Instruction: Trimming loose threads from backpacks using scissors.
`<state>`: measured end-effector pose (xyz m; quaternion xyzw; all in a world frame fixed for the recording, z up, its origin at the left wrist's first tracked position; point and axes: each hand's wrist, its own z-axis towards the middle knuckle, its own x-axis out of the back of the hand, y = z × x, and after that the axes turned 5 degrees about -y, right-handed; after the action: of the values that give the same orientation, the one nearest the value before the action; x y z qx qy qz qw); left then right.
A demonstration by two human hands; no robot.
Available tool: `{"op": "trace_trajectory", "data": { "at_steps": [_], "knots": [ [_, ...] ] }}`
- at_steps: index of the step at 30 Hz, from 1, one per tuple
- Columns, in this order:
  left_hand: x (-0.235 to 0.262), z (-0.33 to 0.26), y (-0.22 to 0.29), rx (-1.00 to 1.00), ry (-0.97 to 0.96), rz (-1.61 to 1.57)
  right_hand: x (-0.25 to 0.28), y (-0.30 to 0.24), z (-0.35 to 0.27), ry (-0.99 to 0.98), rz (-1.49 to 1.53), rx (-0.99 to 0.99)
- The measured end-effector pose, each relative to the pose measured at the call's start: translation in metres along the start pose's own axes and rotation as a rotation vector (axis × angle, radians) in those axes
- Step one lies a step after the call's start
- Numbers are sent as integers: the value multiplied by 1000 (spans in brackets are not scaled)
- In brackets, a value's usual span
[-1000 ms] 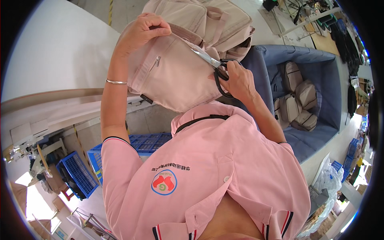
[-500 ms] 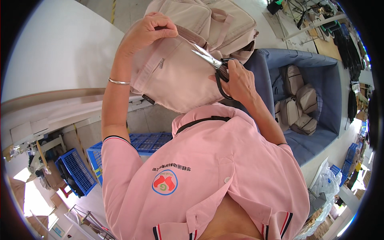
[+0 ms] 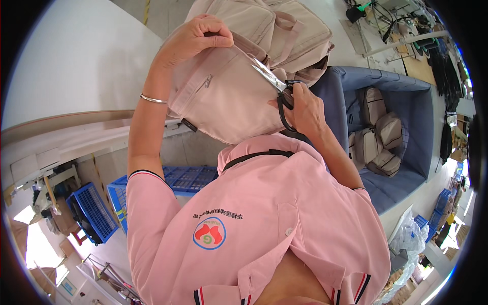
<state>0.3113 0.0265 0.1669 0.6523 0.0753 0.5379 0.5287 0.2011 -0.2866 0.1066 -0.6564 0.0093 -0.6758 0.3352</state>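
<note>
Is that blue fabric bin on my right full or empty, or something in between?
In between: several small beige bags lie inside the blue fabric bin, with bare lining showing beside them.

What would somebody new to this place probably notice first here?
Probably the pale pink short-sleeved shirt, filling the lower middle. Above it, the right hand holds black-handled steel scissors at a pale pinkish-beige fabric bag, whose upper edge the left hand grips. At the right, a large blue-grey fabric-sided bin contains several small beige fabric pouches.
</note>
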Motion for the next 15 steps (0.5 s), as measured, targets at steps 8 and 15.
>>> {"op": "trace_trajectory", "data": {
  "at_steps": [8, 15],
  "knots": [
    [0, -2, -6, -3, 1, -71, 6, 1, 7, -51, -49, 33],
    [1, -2, -7, -55, -36, -72, 4, -3, 2, -85, -29, 7]
  ]
}}
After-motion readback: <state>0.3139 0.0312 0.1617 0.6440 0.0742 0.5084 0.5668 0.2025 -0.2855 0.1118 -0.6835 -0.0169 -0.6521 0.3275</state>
